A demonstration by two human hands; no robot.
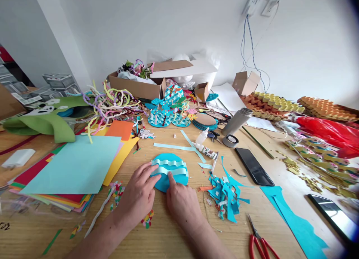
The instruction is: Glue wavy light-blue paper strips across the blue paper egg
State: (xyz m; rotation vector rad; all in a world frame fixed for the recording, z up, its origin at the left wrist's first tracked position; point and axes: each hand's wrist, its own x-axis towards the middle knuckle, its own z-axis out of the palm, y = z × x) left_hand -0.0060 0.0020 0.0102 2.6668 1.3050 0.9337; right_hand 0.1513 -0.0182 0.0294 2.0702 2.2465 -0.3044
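Observation:
A blue paper disc (162,186) lies on the table in front of me, with two pale blue wavy paper strips across it, the upper strip (171,163) and the lower strip (178,171). My left hand (141,188) rests at the disc's left side, its outstretched fingers on the strips' left ends. My right hand (182,201) presses a straight index finger onto the middle of the lower strip, its other fingers curled under. Neither hand grasps a tool. Loose pale blue strips (175,146) lie beyond the disc, next to a small glue bottle (206,151).
Blue paper scraps (228,193), red-handled scissors (258,240) and a black phone (254,166) lie to the right. Coloured paper sheets (75,161) are stacked left. Behind stand a steel flask (237,121), finished blue paper crafts (168,111), pipe cleaners (117,101) and a cardboard box (137,87).

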